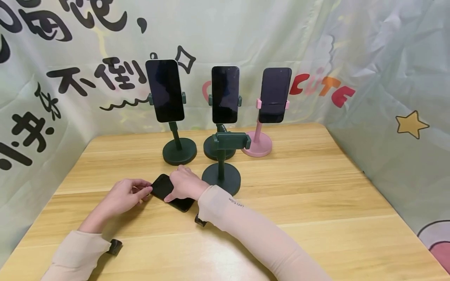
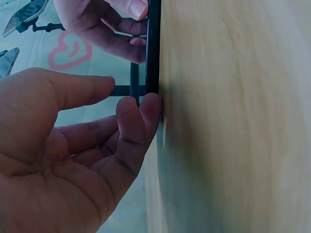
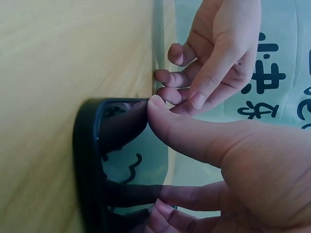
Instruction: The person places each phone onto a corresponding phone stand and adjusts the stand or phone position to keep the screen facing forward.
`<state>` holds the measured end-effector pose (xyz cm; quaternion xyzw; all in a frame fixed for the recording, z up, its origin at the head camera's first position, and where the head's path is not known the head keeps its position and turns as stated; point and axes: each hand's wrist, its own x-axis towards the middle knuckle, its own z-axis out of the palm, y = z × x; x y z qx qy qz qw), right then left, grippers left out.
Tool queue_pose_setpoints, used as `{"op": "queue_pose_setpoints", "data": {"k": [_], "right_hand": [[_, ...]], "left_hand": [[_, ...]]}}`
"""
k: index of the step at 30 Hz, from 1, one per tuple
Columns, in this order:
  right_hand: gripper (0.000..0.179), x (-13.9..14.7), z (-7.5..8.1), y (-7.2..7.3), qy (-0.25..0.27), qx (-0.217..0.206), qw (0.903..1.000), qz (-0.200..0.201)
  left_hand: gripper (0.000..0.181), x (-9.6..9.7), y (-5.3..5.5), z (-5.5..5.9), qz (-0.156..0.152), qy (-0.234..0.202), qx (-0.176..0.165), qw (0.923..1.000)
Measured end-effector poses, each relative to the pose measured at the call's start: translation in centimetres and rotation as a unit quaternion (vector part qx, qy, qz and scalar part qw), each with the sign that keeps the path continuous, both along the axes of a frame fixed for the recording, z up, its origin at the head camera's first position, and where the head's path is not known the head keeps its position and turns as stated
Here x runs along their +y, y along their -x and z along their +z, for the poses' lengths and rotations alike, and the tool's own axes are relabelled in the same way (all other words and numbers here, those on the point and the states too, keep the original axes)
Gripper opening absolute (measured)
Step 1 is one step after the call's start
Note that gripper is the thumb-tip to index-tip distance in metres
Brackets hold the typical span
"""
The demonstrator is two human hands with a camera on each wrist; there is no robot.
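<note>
A black smartphone point(image 1: 161, 187) lies flat on the wooden table, screen up and slanted. Across it reaches my right hand point(image 1: 185, 182), gripping it with the thumb at the near long edge and the fingers toward the far one. My left hand point(image 1: 123, 196) is at the phone's left end. In the left wrist view, fingertips of the left hand point(image 2: 82, 145) touch the end of the phone point(image 2: 153, 48), while the thumb stands apart. The right wrist view shows the right thumb point(image 3: 189, 138) on the phone's edge. Right behind the right hand is a dark green phone stand point(image 1: 221, 171) with no phone.
Toward the back stand two dark green stands, with a large phone point(image 1: 165, 90) on the left one and another phone point(image 1: 225, 94) in the middle. A pink stand point(image 1: 258, 145) holds a third phone point(image 1: 275, 95). Printed cloth point(image 1: 116, 47) hangs around the table point(image 1: 316, 203).
</note>
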<state>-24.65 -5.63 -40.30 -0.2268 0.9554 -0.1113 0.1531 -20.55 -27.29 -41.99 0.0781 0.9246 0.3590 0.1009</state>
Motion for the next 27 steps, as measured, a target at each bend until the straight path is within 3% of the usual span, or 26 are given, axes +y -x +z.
{"op": "queue_pose_setpoints", "data": {"k": [12,18,27], "right_hand": [[0.060,0.6,-0.3,0.5,0.010,-0.004,0.9999,0.007],[0.048,1.5,-0.3,0.9,0.066,-0.034,0.9972,0.000],[0.052,2.3,0.1,0.4,0.113,-0.065,0.9914,-0.012]], "left_hand": [[0.034,0.3,-0.2,0.0,-0.008,-0.017,-0.011,0.9998],[0.039,0.4,-0.2,-0.1,-0.014,-0.027,-0.011,0.9995],[0.039,0.7,-0.3,0.0,-0.021,-0.039,0.003,0.9990]]}}
